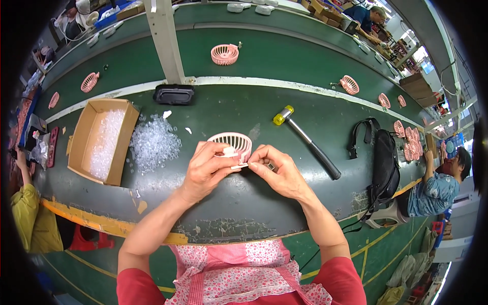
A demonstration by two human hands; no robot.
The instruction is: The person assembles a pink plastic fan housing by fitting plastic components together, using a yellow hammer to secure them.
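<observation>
In front of me is a round pink slotted fan cover (235, 138), tilted on the bench with its short neck toward me. My left hand (203, 170) is closed on that neck, thumb and forefinger around a small whitish piece (230, 152). From the other side my right hand (278, 173) pinches at the end of the neck. Whatever is between its fingertips is mostly hidden. Left of the cover lies a heap of small clear plastic parts (155, 143), beside a cardboard box (127, 147) holding more of them.
A yellow-headed mallet (310, 142) lies to the right, before a black waist bag (385, 162). A black tray (174, 94) sits by the metal post (165, 40). Beyond, a green conveyor (284, 61) carries pink covers (224, 54). Other people sit at both sides.
</observation>
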